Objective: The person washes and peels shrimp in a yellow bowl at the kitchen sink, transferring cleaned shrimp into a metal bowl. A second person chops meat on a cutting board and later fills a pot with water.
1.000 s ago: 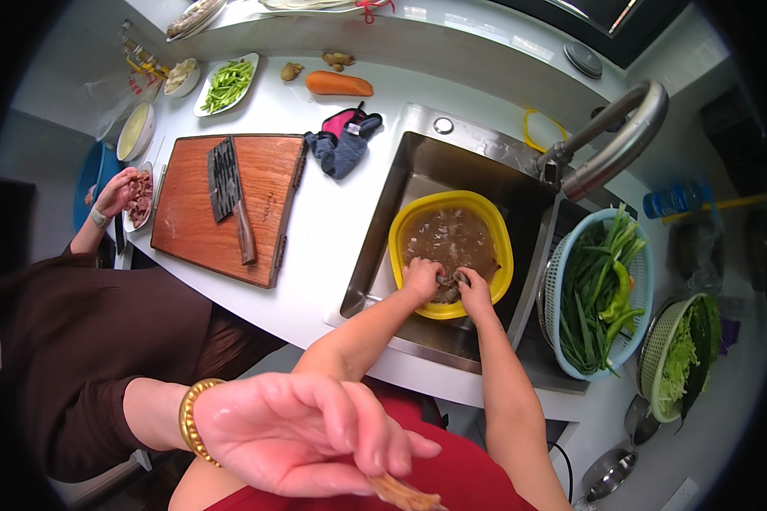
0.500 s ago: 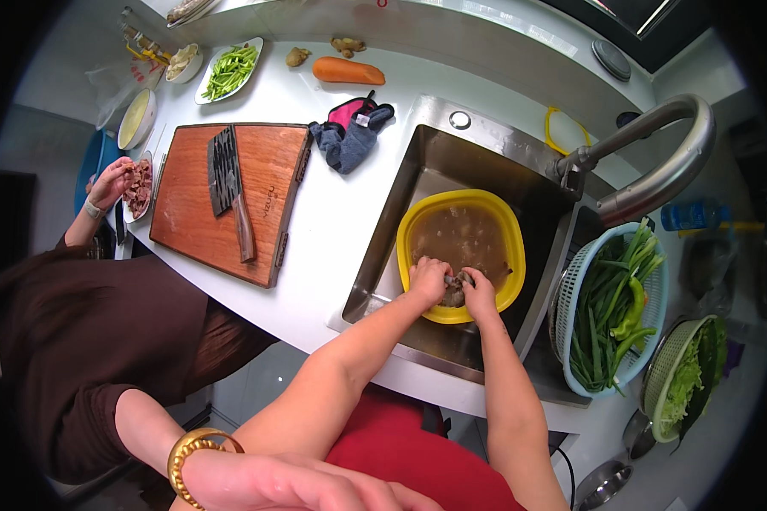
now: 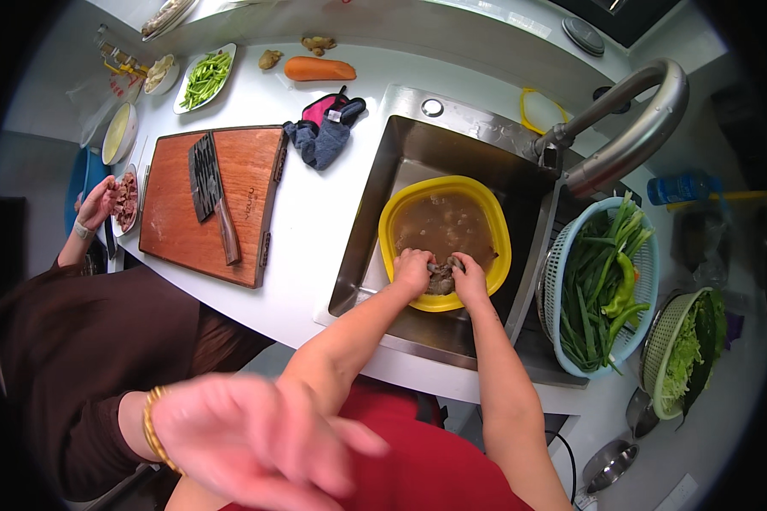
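Observation:
Both of my hands reach into a yellow basin (image 3: 389, 215) of murky brown water that sits in the steel sink (image 3: 349, 255). At the basin's near side, my left hand (image 3: 413, 271) and my right hand (image 3: 470, 279) are closed on a soft, wet, grey-brown food piece (image 3: 441, 279) between them. The fingertips pinch it from either side, just at the water's surface. Its exact kind does not show, and my fingers hide part of it.
A cleaver (image 3: 206, 183) lies on a wooden cutting board (image 3: 166, 221) to the left. The curved faucet (image 3: 669, 102) rises behind the sink. A blue basket (image 3: 648, 294) of greens stands right. Another person's blurred hand (image 3: 256, 434) is at the lower front; their other hand (image 3: 98, 203) is beside a meat plate.
My hands have shifted slightly on the grey-brown piece, still at the basin's near side. The other person's near hand has turned and spread its fingers. The whole view has shifted a little.

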A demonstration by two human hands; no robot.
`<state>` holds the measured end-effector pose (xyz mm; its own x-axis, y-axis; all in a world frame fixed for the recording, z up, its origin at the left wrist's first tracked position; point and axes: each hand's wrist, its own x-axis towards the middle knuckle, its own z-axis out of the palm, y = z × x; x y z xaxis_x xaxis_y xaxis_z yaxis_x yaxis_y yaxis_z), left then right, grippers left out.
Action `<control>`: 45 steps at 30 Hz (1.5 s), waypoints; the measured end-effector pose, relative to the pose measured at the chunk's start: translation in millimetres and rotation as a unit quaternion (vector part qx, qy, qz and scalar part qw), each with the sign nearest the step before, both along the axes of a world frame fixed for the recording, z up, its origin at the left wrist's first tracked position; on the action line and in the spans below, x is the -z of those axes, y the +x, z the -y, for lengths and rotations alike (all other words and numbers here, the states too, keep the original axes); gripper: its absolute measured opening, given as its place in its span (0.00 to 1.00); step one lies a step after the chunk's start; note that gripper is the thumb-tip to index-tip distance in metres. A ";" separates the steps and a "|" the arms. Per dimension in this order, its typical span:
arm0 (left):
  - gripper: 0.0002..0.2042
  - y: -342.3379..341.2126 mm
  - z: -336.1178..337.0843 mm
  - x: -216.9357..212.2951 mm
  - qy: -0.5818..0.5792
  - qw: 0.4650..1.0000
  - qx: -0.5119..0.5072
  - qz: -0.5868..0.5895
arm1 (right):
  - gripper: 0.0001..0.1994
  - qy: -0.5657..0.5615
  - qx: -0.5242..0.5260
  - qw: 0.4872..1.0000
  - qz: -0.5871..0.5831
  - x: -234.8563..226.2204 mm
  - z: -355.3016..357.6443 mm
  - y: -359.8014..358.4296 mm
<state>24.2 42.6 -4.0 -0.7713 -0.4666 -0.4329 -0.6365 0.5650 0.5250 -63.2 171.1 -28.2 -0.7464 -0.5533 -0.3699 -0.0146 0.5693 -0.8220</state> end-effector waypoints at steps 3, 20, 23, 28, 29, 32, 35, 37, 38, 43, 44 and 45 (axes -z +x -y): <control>0.09 -2.8 1.1 -7.1 0.042 0.997 -0.057 -0.015 | 0.15 -0.046 0.061 0.997 0.009 -3.0 1.0 -3.7; 0.11 -4.8 17.0 5.0 0.177 0.956 -0.216 -0.092 | 0.15 -0.181 0.161 0.963 0.123 -42.2 8.9 -5.7; 0.06 -11.3 20.9 9.1 0.159 0.968 -0.167 -0.098 | 0.13 -0.151 0.211 0.931 0.258 -45.2 6.5 -3.4; 0.05 -9.5 23.2 30.8 0.295 0.928 -0.207 -0.094 | 0.14 -0.285 0.222 0.876 0.319 -104.0 -0.3 10.8; 0.05 -8.0 28.2 36.7 0.283 0.937 -0.182 -0.096 | 0.14 -0.315 0.210 0.863 0.335 -119.4 0.4 16.1; 0.04 0.3 32.3 29.8 0.311 0.936 -0.153 -0.067 | 0.14 -0.394 0.162 0.833 0.353 -160.3 -14.5 41.6; 0.05 -4.3 30.1 27.3 0.297 0.943 -0.129 -0.071 | 0.13 -0.417 0.170 0.836 0.314 -198.5 -54.4 66.2; 0.05 -8.5 34.8 28.9 0.296 0.947 -0.114 -0.051 | 0.13 -0.398 0.184 0.857 0.269 -226.6 -96.9 88.9; 0.05 -8.7 38.1 31.2 0.292 0.947 -0.123 -0.047 | 0.12 -0.386 0.189 0.868 0.247 -235.3 -120.8 103.5; 0.04 -24.2 37.6 25.0 0.290 0.947 -0.134 -0.021 | 0.13 -0.256 0.339 0.885 0.191 -249.0 -226.9 174.9; 0.05 -25.0 40.1 31.2 0.268 0.954 -0.124 -0.052 | 0.14 -0.209 0.378 0.883 0.184 -238.4 -240.3 185.8; 0.06 -24.4 43.3 43.4 0.242 0.959 -0.120 -0.085 | 0.15 -0.110 0.352 0.923 0.114 -225.0 -250.5 190.8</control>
